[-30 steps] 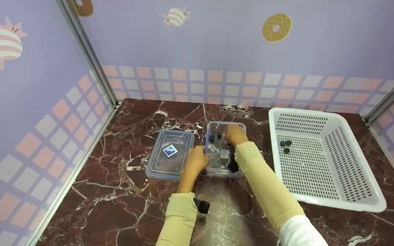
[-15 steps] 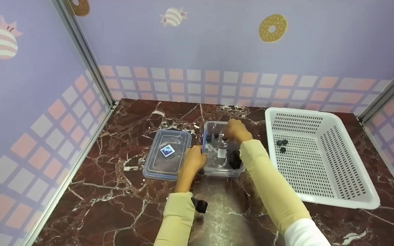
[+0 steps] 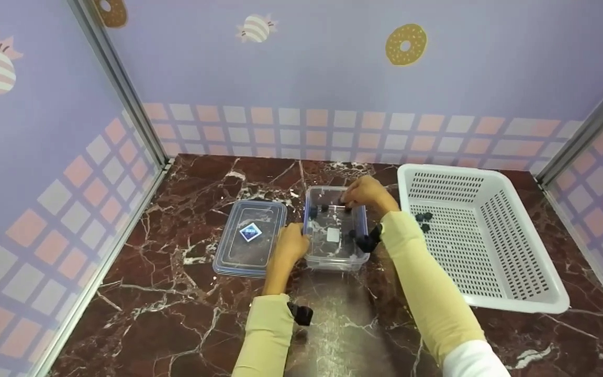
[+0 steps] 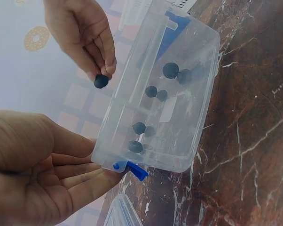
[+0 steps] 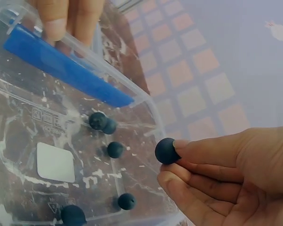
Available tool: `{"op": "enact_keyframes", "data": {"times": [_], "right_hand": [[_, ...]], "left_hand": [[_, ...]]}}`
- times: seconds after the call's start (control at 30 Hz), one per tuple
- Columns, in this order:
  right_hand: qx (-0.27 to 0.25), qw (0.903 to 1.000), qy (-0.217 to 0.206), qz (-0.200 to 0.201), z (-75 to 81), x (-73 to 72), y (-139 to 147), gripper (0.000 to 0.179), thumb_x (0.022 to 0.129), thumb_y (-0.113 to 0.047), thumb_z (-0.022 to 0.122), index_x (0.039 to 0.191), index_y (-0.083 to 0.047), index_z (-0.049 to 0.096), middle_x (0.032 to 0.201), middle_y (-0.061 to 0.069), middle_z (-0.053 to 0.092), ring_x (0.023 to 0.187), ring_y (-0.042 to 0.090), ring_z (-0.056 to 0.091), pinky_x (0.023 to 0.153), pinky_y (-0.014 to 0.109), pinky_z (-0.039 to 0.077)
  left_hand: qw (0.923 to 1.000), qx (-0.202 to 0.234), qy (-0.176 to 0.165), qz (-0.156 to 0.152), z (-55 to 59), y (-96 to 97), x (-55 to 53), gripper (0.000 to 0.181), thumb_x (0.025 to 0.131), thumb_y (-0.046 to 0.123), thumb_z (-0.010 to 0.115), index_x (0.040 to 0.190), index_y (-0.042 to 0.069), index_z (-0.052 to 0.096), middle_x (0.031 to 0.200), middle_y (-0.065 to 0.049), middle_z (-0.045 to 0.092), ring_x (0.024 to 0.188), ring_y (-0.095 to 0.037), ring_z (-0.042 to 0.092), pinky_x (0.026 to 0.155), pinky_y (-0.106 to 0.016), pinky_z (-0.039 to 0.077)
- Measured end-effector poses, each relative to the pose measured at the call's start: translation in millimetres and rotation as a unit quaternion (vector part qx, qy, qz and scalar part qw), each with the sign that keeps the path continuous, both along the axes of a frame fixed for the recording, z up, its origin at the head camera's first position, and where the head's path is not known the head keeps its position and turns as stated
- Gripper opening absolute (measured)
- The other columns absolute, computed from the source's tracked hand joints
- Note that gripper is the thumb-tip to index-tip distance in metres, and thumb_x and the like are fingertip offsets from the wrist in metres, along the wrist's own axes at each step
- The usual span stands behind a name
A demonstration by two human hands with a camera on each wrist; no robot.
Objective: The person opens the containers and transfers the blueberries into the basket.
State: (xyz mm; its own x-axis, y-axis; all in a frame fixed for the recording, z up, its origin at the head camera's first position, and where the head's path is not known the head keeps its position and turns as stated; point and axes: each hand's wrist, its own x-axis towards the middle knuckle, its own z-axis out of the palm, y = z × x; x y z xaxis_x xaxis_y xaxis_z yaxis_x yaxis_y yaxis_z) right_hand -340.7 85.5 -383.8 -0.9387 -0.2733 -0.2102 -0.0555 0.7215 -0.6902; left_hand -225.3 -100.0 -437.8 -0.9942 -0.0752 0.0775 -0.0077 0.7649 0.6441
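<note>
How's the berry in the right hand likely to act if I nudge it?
Probably rolls easily: the berry is nearly round. It's likely light, as the right hand holds it in a mere pinch. The box looks smooth inside, so the berry may slide there too.

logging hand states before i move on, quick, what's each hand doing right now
Left hand: closed, gripping the clear box by its side edge.
Right hand: closed, pinching a small dark ball.
</note>
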Motion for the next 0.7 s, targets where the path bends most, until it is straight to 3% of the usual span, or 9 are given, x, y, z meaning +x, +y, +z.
{"op": "enact_keyframes", "data": {"times": [0.3,0.4,0.53,0.7], "right_hand": [[-0.089,0.9951,-0.038,-0.022,1.2,0.4,15.1,0.026,0.085,-0.008,0.067,0.106,0.008,0.069,0.064,-0.006,0.064,0.057,0.002,0.055,0.058,0.016,0.046],[-0.118,0.9917,-0.042,-0.027,1.4,1.1,19.8,0.025,0.085,-0.006,0.067,0.104,0.009,0.068,0.066,-0.004,0.064,0.057,0.004,0.055,0.058,0.017,0.047],[-0.127,0.9908,-0.036,-0.03,3.2,2.6,24.5,0.024,0.084,-0.007,0.068,0.103,0.008,0.069,0.072,-0.001,0.065,0.06,0.006,0.056,0.057,0.017,0.046],[-0.155,0.9861,-0.047,-0.038,4.5,3.6,28.6,0.027,0.086,-0.008,0.068,0.108,0.007,0.068,0.089,0.007,0.072,0.07,0.007,0.064,0.068,0.019,0.053]], "left_hand": [[0.9999,-0.008,0.01,-0.002,-0.2,-1.0,-0.1,0.011,0.082,0.003,0.059,0.083,0.0,0.07,0.088,-0.018,0.071,0.091,-0.04,0.065,0.081,-0.049,0.05],[1.0,-0.007,0.006,-0.003,0.1,-0.5,-0.2,0.014,0.082,0.003,0.059,0.088,0.0,0.071,0.091,-0.019,0.071,0.094,-0.041,0.065,0.082,-0.049,0.05],[1.0,-0.007,0.0,-0.007,0.8,-0.8,-0.8,0.021,0.082,0.003,0.058,0.098,-0.001,0.071,0.098,-0.02,0.071,0.1,-0.041,0.064,0.087,-0.049,0.049],[1.0,-0.001,-0.007,-0.006,1.8,-1.6,0.0,0.019,0.083,0.003,0.057,0.095,0.0,0.071,0.097,-0.02,0.071,0.099,-0.04,0.064,0.087,-0.048,0.049]]}}
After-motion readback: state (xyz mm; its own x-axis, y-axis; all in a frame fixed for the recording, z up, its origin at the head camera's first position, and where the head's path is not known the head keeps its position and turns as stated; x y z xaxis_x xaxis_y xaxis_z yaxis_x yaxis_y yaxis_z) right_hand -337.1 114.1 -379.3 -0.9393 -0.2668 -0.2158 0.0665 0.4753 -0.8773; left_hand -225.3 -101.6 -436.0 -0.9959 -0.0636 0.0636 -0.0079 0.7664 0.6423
